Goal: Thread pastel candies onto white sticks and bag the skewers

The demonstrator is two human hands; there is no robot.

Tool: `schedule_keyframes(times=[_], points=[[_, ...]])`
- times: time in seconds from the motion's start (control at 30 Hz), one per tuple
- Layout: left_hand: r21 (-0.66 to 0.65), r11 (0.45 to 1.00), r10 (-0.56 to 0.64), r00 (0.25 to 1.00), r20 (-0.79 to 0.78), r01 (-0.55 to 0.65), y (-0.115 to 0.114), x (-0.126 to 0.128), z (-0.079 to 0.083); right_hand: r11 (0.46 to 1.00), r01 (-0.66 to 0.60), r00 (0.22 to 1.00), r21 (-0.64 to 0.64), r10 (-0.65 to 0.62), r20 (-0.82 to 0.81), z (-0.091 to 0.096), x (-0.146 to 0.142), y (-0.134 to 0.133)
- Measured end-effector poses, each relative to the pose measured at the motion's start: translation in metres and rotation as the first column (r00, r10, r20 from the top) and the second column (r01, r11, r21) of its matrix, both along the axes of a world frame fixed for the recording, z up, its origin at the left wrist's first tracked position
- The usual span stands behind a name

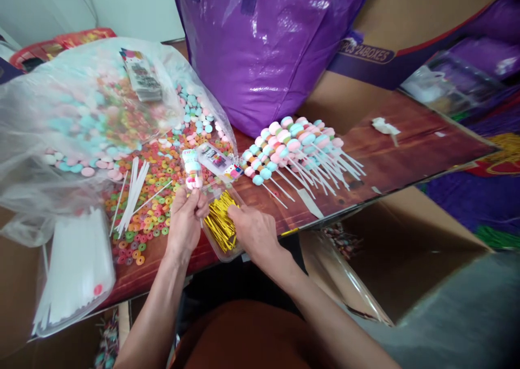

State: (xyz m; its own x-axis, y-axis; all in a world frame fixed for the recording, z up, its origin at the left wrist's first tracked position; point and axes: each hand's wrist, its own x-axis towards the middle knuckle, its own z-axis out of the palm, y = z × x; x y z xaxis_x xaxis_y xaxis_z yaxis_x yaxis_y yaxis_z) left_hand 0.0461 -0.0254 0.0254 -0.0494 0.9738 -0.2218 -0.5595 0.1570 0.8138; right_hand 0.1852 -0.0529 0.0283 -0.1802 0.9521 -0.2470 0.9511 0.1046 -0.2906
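The left hand (184,217) pinches the lower end of a bagged candy stick (192,175), thumb and fingers closed on the neck of its clear wrapper. The stick stands nearly upright, just left of the tray (221,252) of gold ties (220,222). The right hand (254,231) rests on the tray, its fingertips in the ties; whether they already grip one tie, I cannot tell.

The stick looks light and a little top-heavy, because the soft candy pieces sit at the upper end. The wrapper is thin and slippery, so the best hold is probably at the neck, where the film gathers around the stiff stick, not on the candy, which may squash. The ties seem to be thin wire strips, light, bendable and easy to tangle; one is best taken near its end with two fingertips.

Right of the tray lie finished candy sticks (298,147) in a fan, touching each other. Left of the tray are loose candy rings (152,195) and plain white sticks (132,195). Behind the tray stands a purple bag (268,49).
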Motion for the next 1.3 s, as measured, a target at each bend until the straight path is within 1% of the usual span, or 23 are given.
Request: schedule_keyframes(times=[0.1, 0.17, 0.2, 0.27, 0.33, 0.4, 0.43, 0.47, 0.57, 0.63, 0.67, 0.73, 0.77, 0.8, 0.83, 0.87, 0.93, 1.0, 1.03, 1.1, 1.17, 1.23, 1.3], points=[[0.031, 1.000, -0.002, 1.000, -0.014, 0.002, 0.001, -0.001, 0.001, 0.999, 0.046, 0.995, 0.009, -0.045, -0.084, 0.001, 0.008, 0.001], [0.048, 0.999, 0.002, 0.999, -0.041, 0.000, 0.002, -0.001, 0.000, 0.996, 0.081, 0.975, 0.044, -0.070, -0.211, -0.002, 0.012, 0.002], [0.046, 0.999, -0.003, 0.999, -0.047, 0.005, 0.002, 0.000, 0.000, 0.993, 0.101, 0.952, 0.068, -0.076, -0.295, -0.004, 0.014, 0.002], [0.022, 0.999, -0.024, 0.999, -0.049, 0.025, 0.001, 0.002, -0.002, 0.982, 0.145, 0.879, 0.124, -0.070, -0.472, -0.010, 0.018, 0.003], [-0.007, 0.999, -0.042, 0.997, -0.061, 0.042, 0.000, 0.004, -0.003, 0.967, 0.202, 0.775, 0.156, -0.060, -0.629, -0.016, 0.020, 0.004], [-0.026, 0.999, -0.032, 0.995, -0.093, 0.030, -0.002, 0.007, -0.005, 0.960, 0.251, 0.651, 0.121, -0.075, -0.755, -0.019, 0.021, 0.006], [-0.032, 0.999, -0.019, 0.993, -0.116, 0.015, -0.002, 0.009, -0.005, 0.961, 0.267, 0.576, 0.070, -0.101, -0.811, -0.018, 0.021, 0.007], [-0.034, 0.999, -0.002, 0.990, -0.139, -0.002, -0.003, 0.011, -0.005, 0.961, 0.275, 0.485, 0.000, -0.139, -0.863, -0.016, 0.020, 0.008], [-0.028, 1.000, 0.001, 0.988, -0.154, -0.005, -0.006, 0.016, -0.004, 0.944, 0.244, 0.140, -0.223, -0.262, -0.955, -0.006, 0.015, 0.011], [-0.016, 0.999, -0.033, 0.993, -0.115, 0.031, -0.007, 0.020, -0.003, 0.924, 0.229, -0.077, -0.307, -0.297, -0.952, 0.002, 0.008, 0.013], [-0.015, 0.999, -0.051, 0.994, -0.092, 0.050, -0.007, 0.022, -0.003, 0.913, 0.237, -0.161, -0.332, -0.299, -0.940, 0.005, 0.005, 0.014], [-0.011, 0.997, -0.070, 0.996, -0.054, 0.070, -0.008, 0.026, -0.003, 0.883, 0.290, -0.283, -0.368, -0.288, -0.915, 0.006, -0.003, 0.016], [-0.003, 0.997, -0.076, 0.996, -0.041, 0.076, -0.009, 0.028, -0.002, 0.865, 0.329, -0.316, -0.378, -0.276, -0.908, 0.005, -0.007, 0.016], [0.008, 0.997, -0.079, 0.996, -0.031, 0.080, -0.010, 0.030, -0.002, 0.847, 0.376, -0.323, -0.376, -0.261, -0.910, 0.003, -0.010, 0.016], [0.022, 0.996, -0.081, 0.996, -0.023, 0.081, -0.010, 0.031, -0.002, 0.829, 0.429, -0.301, -0.359, -0.244, -0.922, 0.000, -0.012, 0.016], [0.036, 0.996, -0.077, 0.997, -0.017, 0.078, -0.011, 0.033, -0.001, 0.813, 0.482, -0.253, -0.327, -0.228, -0.940, -0.003, -0.013, 0.015], [0.059, 0.996, -0.061, 0.998, -0.011, 0.062, -0.012, 0.036, 0.001, 0.797, 0.551, -0.119, -0.247, -0.218, -0.969, -0.008, -0.013, 0.012], [0.071, 0.997, -0.036, 0.999, -0.016, 0.037, -0.011, 0.039, 0.001, 0.805, 0.561, -0.014, -0.196, -0.228, -0.974, -0.010, -0.011, 0.009], [0.073, 0.997, -0.024, 0.999, -0.021, 0.026, -0.010, 0.039, 0.001, 0.814, 0.549, 0.015, -0.189, -0.236, -0.972, -0.010, -0.010, 0.008], [0.065, 0.998, -0.009, 0.999, -0.034, 0.012, -0.009, 0.040, -0.001, 0.832, 0.520, 0.041, -0.192, -0.249, -0.968, -0.009, -0.008, 0.007], [0.048, 0.999, -0.013, 0.999, -0.033, 0.014, -0.007, 0.039, -0.002, 0.850, 0.485, 0.044, -0.206, -0.259, -0.965, -0.008, -0.007, 0.008], [0.036, 0.998, -0.049, 0.999, -0.011, 0.049, -0.007, 0.038, -0.001, 0.869, 0.427, 0.010, -0.249, -0.280, -0.960, -0.007, -0.005, 0.009], [0.014, 0.993, -0.120, 0.992, 0.048, 0.119, -0.008, 0.034, 0.002, 0.890, 0.347, -0.042, -0.296, -0.300, -0.953, -0.008, -0.002, 0.011]])
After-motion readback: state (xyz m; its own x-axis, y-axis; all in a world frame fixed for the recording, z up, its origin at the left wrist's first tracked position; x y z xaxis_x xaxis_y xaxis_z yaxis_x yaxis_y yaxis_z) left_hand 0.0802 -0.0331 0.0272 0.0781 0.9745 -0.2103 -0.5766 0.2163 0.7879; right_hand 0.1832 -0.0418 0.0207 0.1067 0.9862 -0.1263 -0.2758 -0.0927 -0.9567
